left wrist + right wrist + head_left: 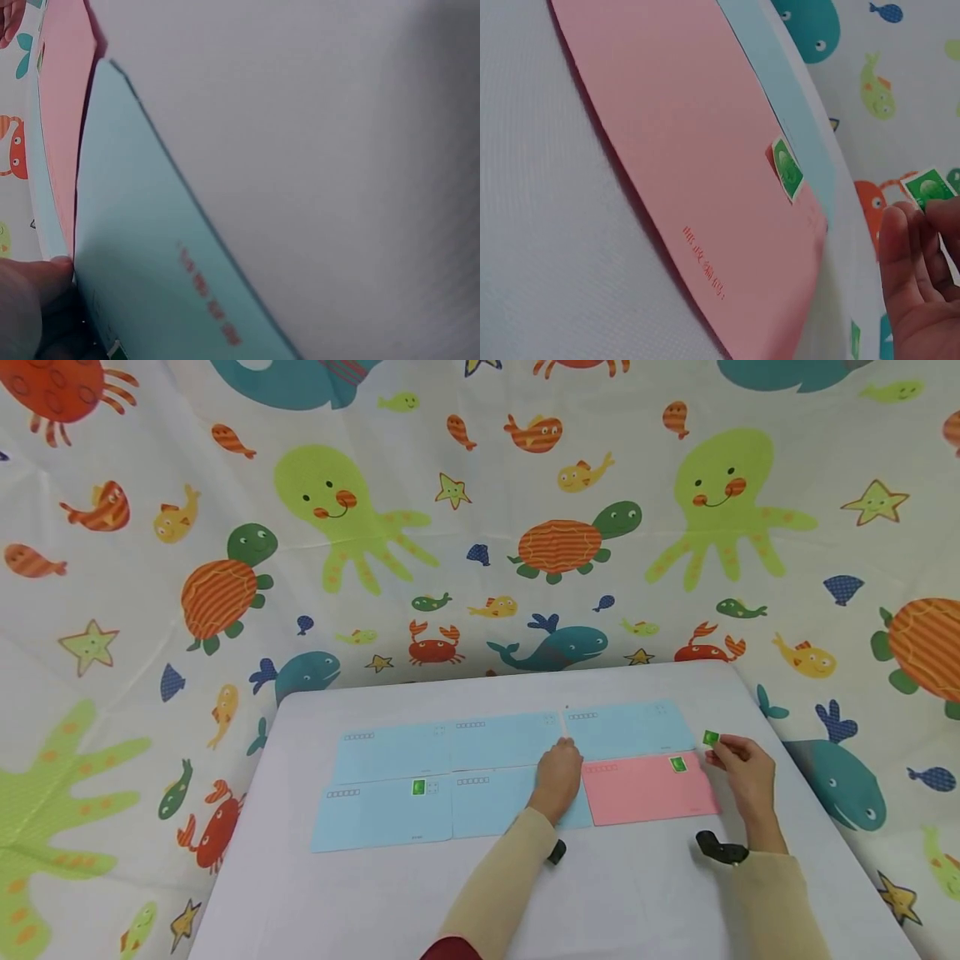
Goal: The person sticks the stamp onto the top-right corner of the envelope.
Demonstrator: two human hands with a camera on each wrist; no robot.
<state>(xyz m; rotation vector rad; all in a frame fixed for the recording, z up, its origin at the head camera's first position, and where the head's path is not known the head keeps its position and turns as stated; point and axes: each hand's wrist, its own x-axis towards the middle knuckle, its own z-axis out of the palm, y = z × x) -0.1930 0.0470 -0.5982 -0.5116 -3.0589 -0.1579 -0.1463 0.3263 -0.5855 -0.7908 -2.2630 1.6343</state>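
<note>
My right hand (748,777) pinches a green stamp (711,738) beyond the right edge of the pink envelope (648,793). In the right wrist view the stamp (930,186) shows between thumb and fingers. Another green stamp (788,169) sits in the pink envelope's upper right area. My left hand (557,777) rests at the upper right corner of the lower middle blue envelope (487,806), covering that corner. A bit of green and white (117,350) peeks out beside it in the left wrist view, where the thumb (52,276) touches down near the envelope edge.
Blue envelopes (390,756) lie edge to edge in two rows on the white table (360,902). The lower left blue envelope (367,827) bears a green stamp (418,787). Behind the table hangs a cloth (465,543) printed with sea animals.
</note>
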